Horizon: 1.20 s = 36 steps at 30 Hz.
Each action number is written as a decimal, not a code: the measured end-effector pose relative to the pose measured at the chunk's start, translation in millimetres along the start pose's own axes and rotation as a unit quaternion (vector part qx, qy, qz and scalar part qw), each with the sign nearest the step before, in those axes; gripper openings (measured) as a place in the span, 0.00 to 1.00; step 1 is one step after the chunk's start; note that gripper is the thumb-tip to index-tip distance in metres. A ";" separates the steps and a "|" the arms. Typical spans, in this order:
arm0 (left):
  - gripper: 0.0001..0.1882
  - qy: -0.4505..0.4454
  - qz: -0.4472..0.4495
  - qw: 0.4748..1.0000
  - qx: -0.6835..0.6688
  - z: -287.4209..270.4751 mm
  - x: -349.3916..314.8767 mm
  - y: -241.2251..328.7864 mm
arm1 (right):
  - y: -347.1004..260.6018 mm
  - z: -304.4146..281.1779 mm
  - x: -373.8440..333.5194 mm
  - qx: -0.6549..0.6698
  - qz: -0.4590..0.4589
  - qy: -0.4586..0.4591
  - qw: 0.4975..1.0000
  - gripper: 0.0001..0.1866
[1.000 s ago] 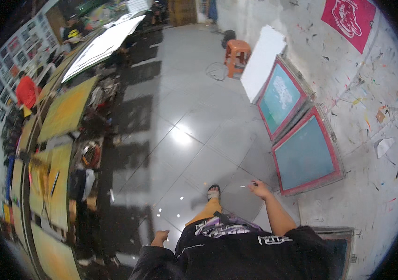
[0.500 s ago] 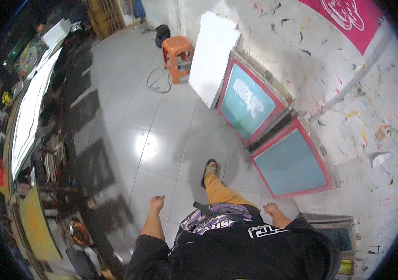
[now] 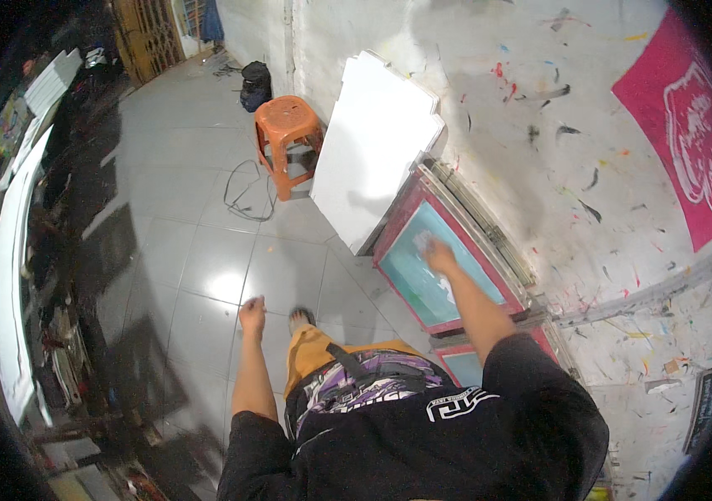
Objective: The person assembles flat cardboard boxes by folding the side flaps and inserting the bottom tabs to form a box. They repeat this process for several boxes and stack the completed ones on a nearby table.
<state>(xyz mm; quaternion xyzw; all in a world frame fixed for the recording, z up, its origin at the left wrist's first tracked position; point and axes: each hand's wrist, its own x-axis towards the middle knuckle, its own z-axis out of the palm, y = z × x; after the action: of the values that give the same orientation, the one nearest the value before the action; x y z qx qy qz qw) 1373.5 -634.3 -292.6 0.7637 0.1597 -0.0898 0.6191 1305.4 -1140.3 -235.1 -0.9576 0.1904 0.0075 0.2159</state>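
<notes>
Right hand (image 3: 436, 254) before a framed screen (image 3: 418, 284)

The screen leans at three o'clock from the view's centre, presumably so the wall (image 3: 506, 192) bears its weight. Blur hides whether the right grip holds or touches anything. The left hand's (image 3: 251, 316) grip is narrow, curled in; white boards (image 3: 372, 142) lean at the screen's eleven o'clock.

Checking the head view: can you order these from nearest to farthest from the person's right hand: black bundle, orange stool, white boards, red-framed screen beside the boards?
1. Red-framed screen: directly behind the right hand in this view.
2. White boards: just past the screen.
3. Orange stool: left of the boards.
4. Black bundle: beyond the stool.
</notes>
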 end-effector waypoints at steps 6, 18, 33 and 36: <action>0.19 -0.078 0.054 0.995 -0.031 66.1 179.2 93.1 | -107.0 -117.9 223.7 -0.034 -0.070 0.220 0.972 0.33; 0.16 -0.217 0.057 0.971 0.087 122.4 370.8 239.6 | -159.1 -147.3 307.5 -0.319 0.196 0.125 0.919 0.36; 0.18 -0.384 -0.135 0.902 0.143 156.3 412.9 228.6 | -295.0 -99.4 200.3 0.061 0.166 0.221 0.959 0.16; 0.22 -0.392 -0.147 0.897 0.140 154.0 461.2 204.6 | -316.8 -63.3 162.3 0.099 0.064 0.289 0.950 0.11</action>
<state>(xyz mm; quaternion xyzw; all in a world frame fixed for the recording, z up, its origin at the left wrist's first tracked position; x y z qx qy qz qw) 1885.7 -760.3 -292.9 0.7131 0.0004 -0.4937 0.4978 1568.1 -961.1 -63.3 -0.8785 0.3049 -0.2746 0.2446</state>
